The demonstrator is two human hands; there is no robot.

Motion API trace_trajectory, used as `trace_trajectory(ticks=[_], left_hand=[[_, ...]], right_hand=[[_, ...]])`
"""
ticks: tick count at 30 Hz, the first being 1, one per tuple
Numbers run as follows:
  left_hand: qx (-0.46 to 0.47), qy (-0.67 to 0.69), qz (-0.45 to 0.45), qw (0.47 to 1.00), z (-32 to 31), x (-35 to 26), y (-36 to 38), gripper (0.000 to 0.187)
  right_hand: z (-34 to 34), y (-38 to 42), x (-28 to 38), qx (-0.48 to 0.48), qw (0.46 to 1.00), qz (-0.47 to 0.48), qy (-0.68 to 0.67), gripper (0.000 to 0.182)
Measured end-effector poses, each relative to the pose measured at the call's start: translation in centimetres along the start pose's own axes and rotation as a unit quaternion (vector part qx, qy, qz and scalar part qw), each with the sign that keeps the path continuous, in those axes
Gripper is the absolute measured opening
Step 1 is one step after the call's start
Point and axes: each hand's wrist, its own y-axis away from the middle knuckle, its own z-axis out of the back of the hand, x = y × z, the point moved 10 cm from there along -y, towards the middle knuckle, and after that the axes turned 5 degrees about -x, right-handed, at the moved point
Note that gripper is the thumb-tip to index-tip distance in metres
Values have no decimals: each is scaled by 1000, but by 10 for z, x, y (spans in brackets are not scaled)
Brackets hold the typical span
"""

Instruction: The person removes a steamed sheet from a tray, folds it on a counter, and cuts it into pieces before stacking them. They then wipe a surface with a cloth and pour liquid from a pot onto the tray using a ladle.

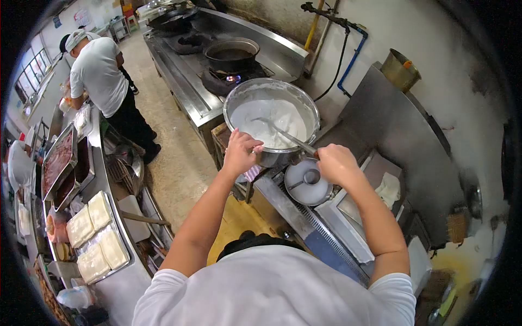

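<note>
A large metal bowl (312, 111) holds a white, creamy mixture (277, 111). My right hand (338, 163) is wrapped round the handle of a long metal ladle (288, 136), whose head dips into the mixture. At the bowl's near left rim is my left hand (242, 152), its fingers bent; whether they grip the rim is hard to make out. Just below the bowl, a round pot of white liquid (308, 190) has a smaller ladle (311, 176) in it.
A dark pot (232, 54) sits over a lit burner beyond the bowl. On the left counter (125, 282) are a tray of white slabs (98, 236) and trays of dark red food (58, 157). A person (100, 76) leans over that counter; another is partly visible at the far left.
</note>
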Motion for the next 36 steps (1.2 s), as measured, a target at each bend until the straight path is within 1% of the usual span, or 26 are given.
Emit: trace_trajectory(ticks=[6,9,10,13,14,17,19,20,23,24,27,28,31,32,34,35,36], left_hand=[[-39,17,-32,999,2,2,4,17],[-54,40,-36,997,-1,6,4,17],[-64,36,-45,996,0,5,4,17],[-62,39,-45,996,2,5,3,17],[-64,43,-49,996,1,8,5,18],[-57,42,-43,997,2,8,3,19],[-61,45,-41,996,1,11,3,20],[-66,48,-42,996,1,12,4,19],[-67,50,-38,996,2,8,6,19],[-67,49,-37,996,4,7,4,19],[-73,41,-41,996,1,9,6,18],[-73,42,-42,996,2,9,5,18],[-73,43,-40,996,2,7,5,18],[-73,41,-39,996,3,6,4,18],[-71,35,-36,996,1,6,4,18],[-69,30,-36,997,0,6,4,18],[-68,25,-37,997,0,6,4,18]], right_hand=[[80,15,36,51,998,2,28,15],[98,0,50,112,992,0,55,20],[102,-7,54,114,991,-8,69,18],[80,-34,64,121,990,26,61,17],[76,-41,76,96,992,47,64,17],[53,-49,106,94,993,49,59,14],[23,-52,119,22,996,64,67,12],[8,-51,123,-9,994,87,70,13],[-37,-60,105,-73,989,40,123,19],[-46,-62,95,-94,985,43,140,22],[-59,-64,50,-69,989,-11,133,22],[-52,-62,42,-15,989,-15,148,23],[-41,-66,22,59,991,38,118,23],[-35,-67,20,135,984,53,107,21],[1,-72,24,205,972,49,106,20],[5,-76,22,240,964,47,105,20],[-3,-84,14,293,945,59,134,20]])
